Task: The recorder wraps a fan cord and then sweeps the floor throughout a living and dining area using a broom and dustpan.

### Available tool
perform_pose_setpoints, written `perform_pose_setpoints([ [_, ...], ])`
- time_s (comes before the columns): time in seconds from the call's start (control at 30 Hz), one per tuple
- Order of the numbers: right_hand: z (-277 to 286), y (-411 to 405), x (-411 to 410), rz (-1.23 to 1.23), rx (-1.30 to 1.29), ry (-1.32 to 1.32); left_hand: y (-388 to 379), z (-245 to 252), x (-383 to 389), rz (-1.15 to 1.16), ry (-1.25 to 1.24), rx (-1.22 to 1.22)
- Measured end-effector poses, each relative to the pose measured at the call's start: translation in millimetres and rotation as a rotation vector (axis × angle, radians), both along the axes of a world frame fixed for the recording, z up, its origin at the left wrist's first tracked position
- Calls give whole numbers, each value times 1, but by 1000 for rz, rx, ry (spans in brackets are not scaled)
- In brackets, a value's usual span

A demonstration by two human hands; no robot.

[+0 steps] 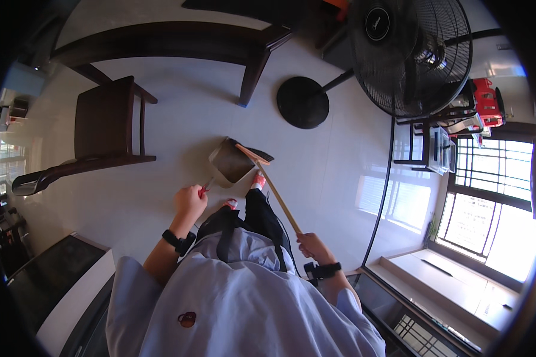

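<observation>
My right hand (pixel 315 246) is closed around the pale wooden stick (pixel 279 196) of a broom. Its orange broom head (pixel 252 154) with dark bristles lies across the far right rim of a metal-coloured dustpan (pixel 233 164) in front of my feet. In my left hand (pixel 190 203), a red grip (pixel 203 191) is clasped, with a thin rod leading from it towards the dustpan. Where that rod meets the pan is hard to make out. The pan looks grey-brown inside, and any small debris in it is too indistinct to tell.
A black Midea pedestal fan stands on a round base (pixel 303 102) at the far right. Left of the pan is a dark wooden chair (pixel 103 122), beside a dark wooden table (pixel 161 42). A low cabinet (pixel 446 276) runs beneath the window. My slippered foot (pixel 259 180) is near the pan.
</observation>
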State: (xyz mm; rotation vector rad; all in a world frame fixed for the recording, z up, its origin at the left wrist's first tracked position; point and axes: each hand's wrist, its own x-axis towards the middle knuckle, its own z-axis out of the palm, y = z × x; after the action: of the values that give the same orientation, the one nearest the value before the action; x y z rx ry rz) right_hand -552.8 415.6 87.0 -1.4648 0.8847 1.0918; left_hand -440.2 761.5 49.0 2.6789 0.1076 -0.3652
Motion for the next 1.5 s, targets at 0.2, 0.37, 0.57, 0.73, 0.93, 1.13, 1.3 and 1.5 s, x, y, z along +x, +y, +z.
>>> perform_pose_setpoints([
  [0.2,34,-35,80,17,-162,-141,-21,6,-14,135,-32,24],
  [0.37,-19,-78,219,177,-331,-256,-60,7,0,218,12,114],
  [0.57,-115,-71,419,205,-354,-425,-66,2,5,280,31,164],
  [0.73,-189,-60,538,265,-337,-549,-69,5,16,284,42,139],
  [0.93,-247,-45,550,786,-463,-581,-63,6,18,343,40,143],
  [1.13,-304,-52,362,835,-509,-529,-54,7,27,335,65,155],
  [1.3,-240,-79,215,820,-622,-314,-37,11,40,308,79,128],
  [1.5,-176,-50,95,652,-754,-188,-7,24,47,175,91,122],
])
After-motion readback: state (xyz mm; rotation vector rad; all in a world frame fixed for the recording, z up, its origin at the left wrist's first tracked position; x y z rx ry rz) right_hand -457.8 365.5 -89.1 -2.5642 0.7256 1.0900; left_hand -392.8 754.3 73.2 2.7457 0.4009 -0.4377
